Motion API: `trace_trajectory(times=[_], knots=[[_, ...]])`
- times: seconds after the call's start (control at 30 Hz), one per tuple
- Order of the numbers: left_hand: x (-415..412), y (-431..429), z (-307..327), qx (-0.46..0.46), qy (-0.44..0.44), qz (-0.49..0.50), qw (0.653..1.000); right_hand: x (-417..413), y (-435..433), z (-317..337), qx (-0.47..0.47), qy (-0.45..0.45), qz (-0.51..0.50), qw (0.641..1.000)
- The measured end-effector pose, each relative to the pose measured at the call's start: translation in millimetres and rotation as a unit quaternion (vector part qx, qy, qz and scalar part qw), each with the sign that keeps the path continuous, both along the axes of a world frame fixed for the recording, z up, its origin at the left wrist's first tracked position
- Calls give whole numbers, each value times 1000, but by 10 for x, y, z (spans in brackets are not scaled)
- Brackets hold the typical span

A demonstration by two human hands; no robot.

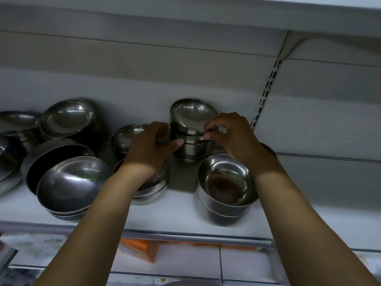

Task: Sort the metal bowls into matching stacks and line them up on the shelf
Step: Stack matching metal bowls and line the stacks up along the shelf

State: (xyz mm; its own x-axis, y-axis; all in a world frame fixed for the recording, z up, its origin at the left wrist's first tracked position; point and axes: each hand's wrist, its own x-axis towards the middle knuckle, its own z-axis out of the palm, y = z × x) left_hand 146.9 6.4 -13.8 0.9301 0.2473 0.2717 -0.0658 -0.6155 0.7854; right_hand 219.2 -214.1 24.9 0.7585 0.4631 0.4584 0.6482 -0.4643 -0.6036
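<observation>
1. Forearms, two, bare, nearest the viewer. Both reach up to the tall stack (192, 145) of small steel bowls.
   - Left hand (152, 145): thumb pressed to the stack's side, fingers curled toward its back.
   - Right hand (231, 135): fingertips pinching the rim of the tilted top bowl (191, 112).
2. Shelf (181, 221), white, flat, matt. It carries the tall stack toward its back.
3. Wide bowl (51, 159), dark inside, well left of the tall stack, lying aslant.
4. Shallow bowls (72, 182), nested, soft sheen, left and forward of the tall stack, leaning.
5. Deep bowls (224, 188), nested, round-walled, polished, just forward and right of the tall stack, sitting level.
6. Low stack (152, 188), forward of the tall stack, partly hidden by the left wrist.
7. Progress, as judged: like is nested with like in several piles. The piles to the left lean and sit out of line, so straightening and lining up are yet to do. About midway.
</observation>
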Motion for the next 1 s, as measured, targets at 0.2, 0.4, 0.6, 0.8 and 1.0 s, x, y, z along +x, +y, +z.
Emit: trace_trajectory(times=[0.2, 0.4, 0.6, 0.8, 1.0], knots=[[43, -44, 38, -23, -11, -26, 999, 22, -10, 23, 23, 28, -4, 999], [100, -70, 106, 4, 7, -53, 999, 4, -94, 12, 102, 112, -7, 988], [128, -194, 104, 14, -6, -48, 999, -42, -272, 7, 208, 102, -30, 972], [214, -393, 49, 24, 30, -47, 998, -267, -637, -100, 285, 81, -164, 941], [239, -505, -9, 3, 30, -17, 999, -678, -986, -316, 295, 32, -327, 897]])
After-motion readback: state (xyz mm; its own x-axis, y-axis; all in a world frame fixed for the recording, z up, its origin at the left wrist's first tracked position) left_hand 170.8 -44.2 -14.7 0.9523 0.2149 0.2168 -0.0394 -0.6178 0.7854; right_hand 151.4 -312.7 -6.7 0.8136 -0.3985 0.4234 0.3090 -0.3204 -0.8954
